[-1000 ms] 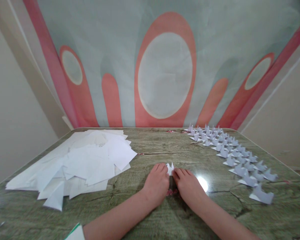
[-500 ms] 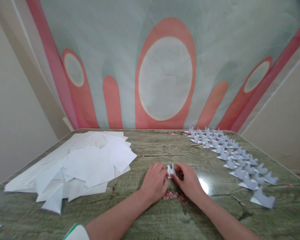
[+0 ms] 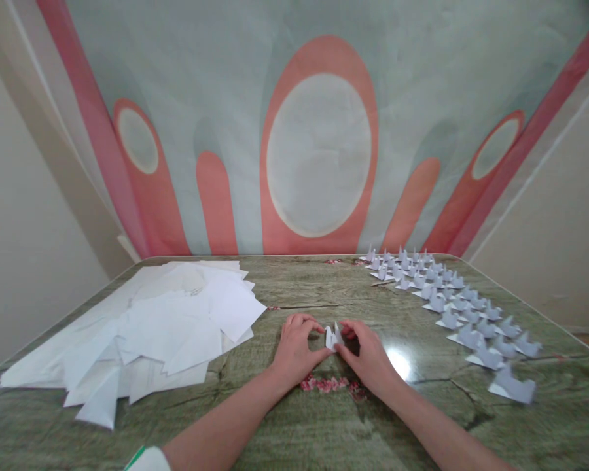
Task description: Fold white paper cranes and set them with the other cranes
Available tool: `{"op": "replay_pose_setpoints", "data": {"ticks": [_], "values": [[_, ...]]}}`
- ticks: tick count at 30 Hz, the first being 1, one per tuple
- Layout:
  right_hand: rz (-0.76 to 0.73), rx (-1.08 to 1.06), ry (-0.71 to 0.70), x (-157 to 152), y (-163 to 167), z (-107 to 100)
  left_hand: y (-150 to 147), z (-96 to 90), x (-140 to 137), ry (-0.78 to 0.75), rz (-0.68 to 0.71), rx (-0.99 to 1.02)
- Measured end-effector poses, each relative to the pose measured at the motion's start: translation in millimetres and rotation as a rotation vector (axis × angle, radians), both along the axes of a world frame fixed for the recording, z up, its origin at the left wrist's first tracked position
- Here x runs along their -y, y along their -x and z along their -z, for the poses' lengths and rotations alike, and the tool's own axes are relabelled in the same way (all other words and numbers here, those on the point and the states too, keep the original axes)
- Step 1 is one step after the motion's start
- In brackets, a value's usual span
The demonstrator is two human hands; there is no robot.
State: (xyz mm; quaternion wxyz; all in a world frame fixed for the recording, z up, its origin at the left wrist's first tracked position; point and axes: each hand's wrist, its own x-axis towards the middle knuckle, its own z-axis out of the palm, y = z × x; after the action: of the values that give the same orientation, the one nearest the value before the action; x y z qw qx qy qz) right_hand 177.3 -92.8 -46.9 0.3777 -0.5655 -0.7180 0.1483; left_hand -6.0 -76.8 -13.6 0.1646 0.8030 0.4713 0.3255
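A small folded white paper bird [image 3: 330,337] stands between my hands in the middle of the table, two points rising from it. My right hand [image 3: 368,353] grips its right side between thumb and fingers. On the other side, my left hand [image 3: 297,350] has thumb and forefinger spread in a C shape, with the tips at or very near the bird's left edge. Whether those tips touch the paper I cannot tell.
Loose white paper sheets [image 3: 177,320] lie in a wide overlapping pile at the left. Several folded paper birds [image 3: 468,335] stand in slanting rows at the right. The wood-patterned table [image 3: 294,281] ends at a printed backdrop [image 3: 319,157].
My left hand has opened its thumb and forefinger apart and shifted slightly left, showing more of the paper bird. My right hand stays on the bird. The view has shifted slightly.
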Motion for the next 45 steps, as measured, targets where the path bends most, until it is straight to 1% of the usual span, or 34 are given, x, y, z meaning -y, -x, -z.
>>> {"op": "replay_pose_setpoints", "data": {"ticks": [3, 5, 9, 15, 18, 22, 26, 29, 32, 41, 45], "values": [[0.014, -0.008, -0.032, -0.6, 0.1, 1.1, -0.1, -2.4, 0.1, 0.021, 0.055, 0.032], [0.007, -0.002, -0.032, -0.4, -0.1, 0.9, -0.2, -2.8, 0.5, 0.041, 0.064, 0.04], [0.002, -0.002, -0.015, 1.0, -0.3, -0.6, -0.6, -0.9, 1.0, 0.096, 0.032, 0.074], [-0.031, -0.097, 0.042, 1.7, 0.1, -0.5, -1.5, 0.0, 1.0, 0.138, 0.079, 0.164], [-0.058, -0.183, 0.06, 1.9, 1.2, -0.7, -1.7, -3.8, 2.6, 0.13, 0.127, 0.164], [-0.08, -0.253, 0.064, 4.0, 2.8, -5.0, -2.4, -9.2, 4.8, 0.068, 0.175, 0.113], [-0.105, -0.243, 0.019, 9.1, 4.2, -15.8, -3.2, -9.7, 4.4, 0.026, 0.169, 0.069], [-0.132, -0.22, -0.019, 13.0, 5.6, -24.1, -3.3, -9.0, 3.5, 0.03, 0.165, 0.067], [-0.133, -0.203, -0.015, 14.7, 6.6, -28.2, -2.9, -9.6, 3.4, 0.042, 0.161, 0.074], [-0.164, -0.149, 0.022, 11.2, 5.3, -23.9, -2.5, -9.0, 3.9, 0.082, 0.147, 0.041], [-0.155, -0.103, 0.072, 8.2, 5.2, -20.2, -2.9, -8.6, 3.4, 0.104, 0.141, 0.041]]}}
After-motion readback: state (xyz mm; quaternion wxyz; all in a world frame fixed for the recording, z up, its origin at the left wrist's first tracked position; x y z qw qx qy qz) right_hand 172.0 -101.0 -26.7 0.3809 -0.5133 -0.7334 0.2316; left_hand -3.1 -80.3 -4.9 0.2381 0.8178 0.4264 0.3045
